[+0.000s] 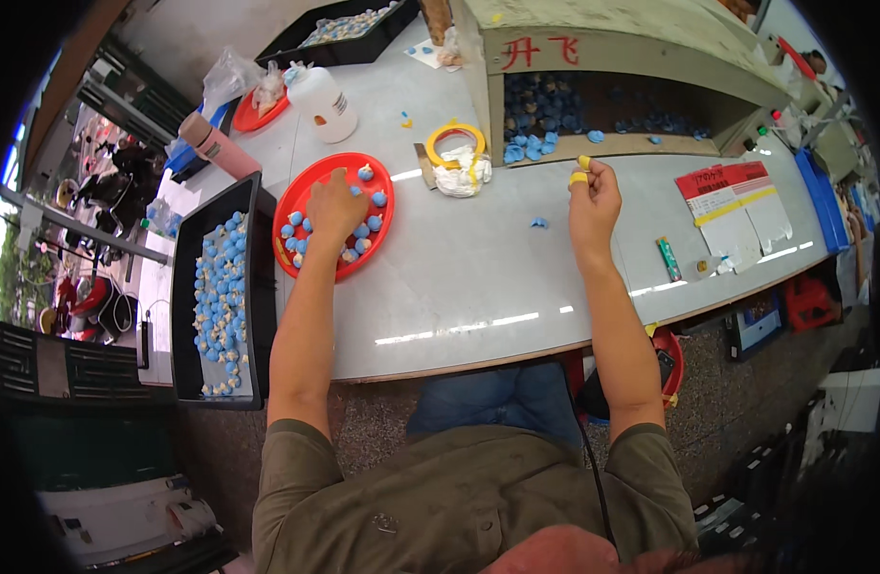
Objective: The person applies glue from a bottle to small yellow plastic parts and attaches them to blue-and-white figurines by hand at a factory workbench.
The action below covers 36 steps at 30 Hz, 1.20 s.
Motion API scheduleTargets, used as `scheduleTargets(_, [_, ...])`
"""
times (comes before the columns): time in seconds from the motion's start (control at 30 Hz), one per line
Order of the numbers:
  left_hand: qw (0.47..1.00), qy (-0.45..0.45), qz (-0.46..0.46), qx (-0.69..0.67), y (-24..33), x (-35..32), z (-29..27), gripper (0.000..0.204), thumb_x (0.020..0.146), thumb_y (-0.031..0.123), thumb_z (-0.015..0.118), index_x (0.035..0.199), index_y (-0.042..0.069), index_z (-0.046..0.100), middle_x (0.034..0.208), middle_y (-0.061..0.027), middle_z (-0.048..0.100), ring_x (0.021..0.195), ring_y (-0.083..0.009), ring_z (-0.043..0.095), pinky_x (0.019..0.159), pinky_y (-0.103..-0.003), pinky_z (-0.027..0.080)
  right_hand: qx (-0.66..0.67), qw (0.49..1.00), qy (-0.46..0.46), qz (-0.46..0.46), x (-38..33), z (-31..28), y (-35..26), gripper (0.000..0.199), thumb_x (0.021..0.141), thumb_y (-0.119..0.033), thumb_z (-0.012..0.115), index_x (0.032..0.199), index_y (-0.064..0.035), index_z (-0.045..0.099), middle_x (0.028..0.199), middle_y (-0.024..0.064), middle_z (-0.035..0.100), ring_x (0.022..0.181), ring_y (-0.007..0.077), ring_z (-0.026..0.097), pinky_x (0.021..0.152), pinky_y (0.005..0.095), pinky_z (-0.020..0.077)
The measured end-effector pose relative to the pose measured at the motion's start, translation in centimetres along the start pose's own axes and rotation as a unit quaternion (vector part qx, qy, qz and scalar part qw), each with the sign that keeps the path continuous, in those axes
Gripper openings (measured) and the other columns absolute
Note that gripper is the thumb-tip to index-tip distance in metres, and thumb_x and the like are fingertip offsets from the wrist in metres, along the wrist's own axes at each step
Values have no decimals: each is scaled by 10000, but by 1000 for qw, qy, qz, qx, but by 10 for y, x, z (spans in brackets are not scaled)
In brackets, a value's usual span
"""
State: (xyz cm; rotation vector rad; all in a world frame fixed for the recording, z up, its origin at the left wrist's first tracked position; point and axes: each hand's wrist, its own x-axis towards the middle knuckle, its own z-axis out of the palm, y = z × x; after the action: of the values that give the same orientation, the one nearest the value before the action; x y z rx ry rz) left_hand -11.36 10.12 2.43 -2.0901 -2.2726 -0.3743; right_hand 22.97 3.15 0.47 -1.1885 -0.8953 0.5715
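Note:
My left hand (333,206) reaches down into a round red plate (387,163), its fingers curled together among small blue-and-cream balls (360,231). One blue ball lies right against its fingers; what the fingertips pinch is hidden under the hand. Above the table to the right, my right hand (596,206) is raised with thumb and fingers drawn together, yellow tape wrapped on the fingertips. Anything between them is too small to make out. A small blue piece (539,223) lies on the table to the left of that hand.
A black tray (262,287) of similar balls stands left of the plate. Beyond are a white bottle (323,105), a pink tumbler (217,145), and a yellow tape roll (476,134) by crumpled white material. A wooden shelf box (641,72) holds blue pieces; right, a green tube (668,259).

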Motion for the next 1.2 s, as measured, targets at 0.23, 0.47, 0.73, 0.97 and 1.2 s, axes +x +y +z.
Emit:
scheduleTargets(0.23, [954,150,125,-227,48,-57,-25,405,807,167,654,1163,-2,561,1009,-120,656,899,-262,582,782,-387,474,-127,991,-24,-36,-1,1,7,170,913,-71,564,1052,22,596,784,49,608,659,104,534,610,248,451])
scheduleTargets(0.47, [885,1,238,-399,93,-113,13,386,792,134,680,1135,4,559,967,-95,664,762,-200,599,694,-325,495,-247,960,-121,-50,11,7,18,243,835,-22,576,1076,0,587,900,103,646,766,210,618,702,330,489])
scheduleTargets(0.73, [863,-5,192,-468,87,-114,30,374,804,52,653,1157,-21,552,891,-93,679,727,-155,611,666,-270,501,-398,901,-137,-104,77,38,15,265,795,-71,602,1058,-35,602,954,147,648,951,314,610,798,430,494])
scheduleTargets(0.97, [857,0,210,-471,87,-114,29,377,798,53,651,1156,-10,554,877,-96,684,730,-192,652,651,-289,519,-530,813,-211,-116,91,84,13,329,750,-69,594,1079,-48,610,934,228,652,881,412,628,775,487,501])
scheduleTargets(1.2, [838,-50,159,-519,80,-113,23,365,862,71,618,1194,-44,521,925,-87,676,789,-136,627,678,-238,491,-396,889,-118,-196,70,67,22,395,767,-88,658,1148,-38,563,949,150,637,812,319,628,701,412,504])
